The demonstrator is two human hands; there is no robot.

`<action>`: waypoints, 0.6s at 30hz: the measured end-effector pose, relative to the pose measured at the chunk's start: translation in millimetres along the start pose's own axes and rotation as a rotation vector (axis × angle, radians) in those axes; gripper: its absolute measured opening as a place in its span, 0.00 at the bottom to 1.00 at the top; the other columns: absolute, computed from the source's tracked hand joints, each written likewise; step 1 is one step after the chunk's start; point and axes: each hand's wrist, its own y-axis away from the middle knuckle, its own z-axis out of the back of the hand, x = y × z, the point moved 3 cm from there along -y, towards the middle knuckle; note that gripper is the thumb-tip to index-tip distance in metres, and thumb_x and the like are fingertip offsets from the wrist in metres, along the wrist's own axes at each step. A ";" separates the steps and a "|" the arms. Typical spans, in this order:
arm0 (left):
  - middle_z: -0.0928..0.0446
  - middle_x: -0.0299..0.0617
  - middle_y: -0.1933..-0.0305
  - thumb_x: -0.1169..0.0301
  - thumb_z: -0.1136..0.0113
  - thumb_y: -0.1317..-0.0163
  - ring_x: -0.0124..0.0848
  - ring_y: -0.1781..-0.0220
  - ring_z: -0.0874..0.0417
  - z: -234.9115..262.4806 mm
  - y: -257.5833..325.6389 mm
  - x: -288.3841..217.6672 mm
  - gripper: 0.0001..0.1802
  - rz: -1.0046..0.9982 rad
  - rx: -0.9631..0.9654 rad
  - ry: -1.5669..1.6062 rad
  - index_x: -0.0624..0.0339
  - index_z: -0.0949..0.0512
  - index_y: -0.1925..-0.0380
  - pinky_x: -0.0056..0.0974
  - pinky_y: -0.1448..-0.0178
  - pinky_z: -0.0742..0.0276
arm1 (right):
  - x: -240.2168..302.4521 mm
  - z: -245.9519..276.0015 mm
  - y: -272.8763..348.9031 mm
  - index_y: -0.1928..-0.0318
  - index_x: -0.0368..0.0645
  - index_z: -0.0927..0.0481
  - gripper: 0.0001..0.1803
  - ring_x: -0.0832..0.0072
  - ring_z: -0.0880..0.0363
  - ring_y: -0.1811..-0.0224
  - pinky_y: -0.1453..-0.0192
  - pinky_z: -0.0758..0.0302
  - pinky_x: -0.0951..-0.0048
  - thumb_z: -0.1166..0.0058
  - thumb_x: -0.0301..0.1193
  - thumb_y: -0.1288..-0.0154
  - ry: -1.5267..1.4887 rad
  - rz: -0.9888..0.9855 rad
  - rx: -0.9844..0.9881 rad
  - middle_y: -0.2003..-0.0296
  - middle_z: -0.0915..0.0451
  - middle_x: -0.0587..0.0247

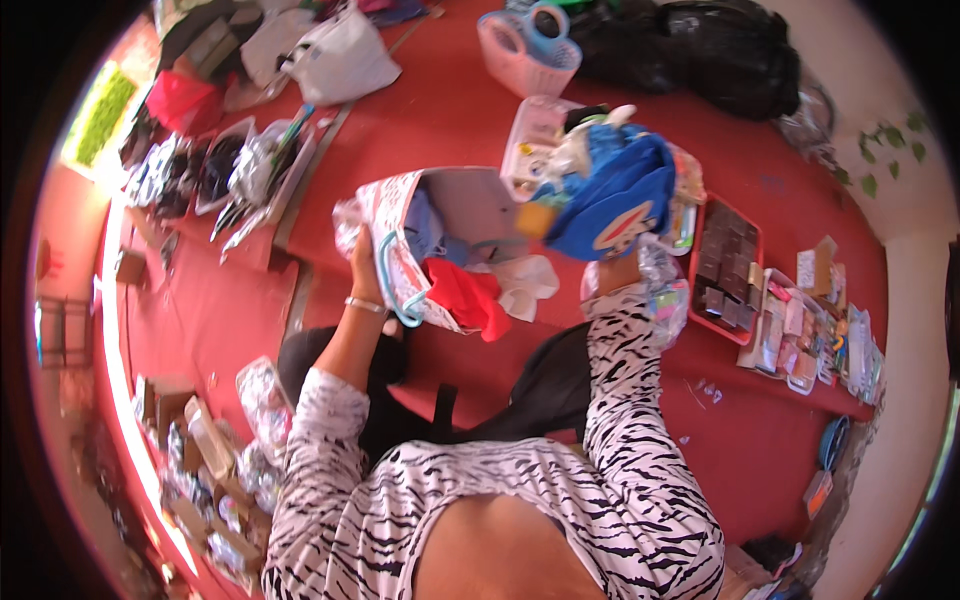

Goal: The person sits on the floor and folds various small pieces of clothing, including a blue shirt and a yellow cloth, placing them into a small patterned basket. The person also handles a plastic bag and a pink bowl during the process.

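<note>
Bag (pixel 388 215) is lying open before the person, the left hand (pixel 365 265) clasping its side, seemingly for steadiness, while the right hand (pixel 617 272), its grip hidden, is apparently supporting blue cloth (pixel 620 190) nearby.

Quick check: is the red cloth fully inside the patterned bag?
No: the red cloth spills out through the mouth of the patterned bag.

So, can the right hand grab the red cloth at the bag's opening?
Probably not right now: the right hand looks busy holding the blue item, though the red cloth itself lies uncovered.
</note>
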 end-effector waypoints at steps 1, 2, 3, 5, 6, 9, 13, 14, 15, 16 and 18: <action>0.24 0.46 0.50 0.51 0.51 0.36 0.39 0.53 0.21 2.7 -1.5 3.7 0.29 -0.006 -0.018 -0.003 0.62 0.33 0.44 0.43 0.45 0.25 | -4.9 9.4 2.9 0.40 0.37 0.39 0.23 0.61 0.35 0.41 0.36 0.38 0.62 0.57 0.25 0.35 0.033 0.008 -0.011 0.42 0.34 0.53; 0.24 0.46 0.50 0.51 0.51 0.37 0.39 0.53 0.21 4.7 -3.4 5.2 0.29 -0.012 -0.028 -0.008 0.62 0.33 0.44 0.43 0.45 0.25 | -3.9 11.9 4.5 0.40 0.37 0.39 0.23 0.61 0.35 0.40 0.35 0.38 0.61 0.57 0.24 0.35 0.051 0.020 -0.023 0.42 0.35 0.53; 0.24 0.46 0.50 0.51 0.51 0.37 0.39 0.53 0.21 8.6 0.2 3.6 0.29 -0.026 -0.042 -0.014 0.62 0.33 0.44 0.43 0.45 0.25 | -0.8 10.9 4.1 0.40 0.37 0.39 0.23 0.60 0.35 0.40 0.35 0.38 0.61 0.57 0.24 0.35 0.064 0.036 -0.035 0.42 0.35 0.53; 0.24 0.46 0.50 0.51 0.51 0.37 0.39 0.52 0.21 11.6 1.3 4.4 0.29 -0.027 -0.047 -0.012 0.62 0.33 0.44 0.43 0.45 0.25 | 2.5 16.4 2.7 0.40 0.37 0.39 0.23 0.60 0.35 0.40 0.35 0.38 0.61 0.57 0.24 0.35 0.120 0.061 -0.064 0.41 0.35 0.53; 0.24 0.46 0.50 0.51 0.51 0.37 0.39 0.52 0.21 13.6 4.6 3.6 0.29 -0.029 -0.048 -0.014 0.62 0.33 0.44 0.43 0.45 0.25 | 5.8 17.8 1.5 0.40 0.36 0.39 0.23 0.60 0.35 0.40 0.35 0.38 0.61 0.57 0.23 0.35 0.152 0.066 -0.073 0.42 0.35 0.52; 0.24 0.46 0.50 0.51 0.51 0.37 0.39 0.52 0.21 14.8 9.5 2.8 0.29 -0.023 -0.046 -0.015 0.62 0.33 0.44 0.43 0.45 0.25 | 9.4 14.3 2.0 0.40 0.35 0.39 0.23 0.59 0.35 0.40 0.34 0.39 0.61 0.57 0.22 0.37 0.239 0.069 -0.112 0.43 0.34 0.51; 0.24 0.46 0.50 0.51 0.51 0.37 0.39 0.52 0.21 13.1 9.0 6.4 0.29 -0.011 -0.031 -0.014 0.62 0.33 0.44 0.43 0.45 0.25 | 6.8 12.8 0.7 0.40 0.35 0.39 0.23 0.56 0.36 0.40 0.34 0.38 0.61 0.57 0.22 0.37 0.249 0.055 -0.112 0.42 0.36 0.49; 0.24 0.46 0.50 0.51 0.51 0.37 0.39 0.52 0.21 13.1 9.3 6.8 0.29 -0.012 -0.030 -0.019 0.62 0.33 0.44 0.43 0.45 0.25 | 9.8 17.8 -4.2 0.40 0.35 0.39 0.24 0.53 0.36 0.41 0.37 0.36 0.61 0.56 0.23 0.37 0.283 0.110 -0.129 0.42 0.35 0.48; 0.24 0.46 0.49 0.51 0.51 0.37 0.39 0.52 0.21 13.5 9.8 6.7 0.29 -0.012 -0.031 -0.018 0.62 0.33 0.44 0.43 0.45 0.25 | 12.4 20.2 -6.7 0.40 0.35 0.39 0.24 0.51 0.35 0.42 0.40 0.34 0.61 0.56 0.24 0.37 0.317 0.165 -0.146 0.43 0.35 0.46; 0.24 0.46 0.49 0.51 0.51 0.37 0.39 0.52 0.21 12.9 9.2 6.9 0.29 -0.011 -0.030 -0.019 0.62 0.34 0.44 0.43 0.45 0.25 | 10.0 19.1 -5.9 0.40 0.35 0.40 0.24 0.53 0.36 0.41 0.38 0.35 0.60 0.56 0.23 0.37 0.302 0.144 -0.149 0.42 0.36 0.47; 0.24 0.46 0.49 0.51 0.51 0.37 0.39 0.52 0.21 11.1 7.1 7.4 0.30 -0.011 -0.025 -0.021 0.62 0.34 0.44 0.43 0.44 0.26 | 4.8 14.9 -2.9 0.39 0.37 0.40 0.25 0.57 0.37 0.39 0.34 0.37 0.58 0.56 0.22 0.38 0.270 0.102 -0.154 0.40 0.37 0.51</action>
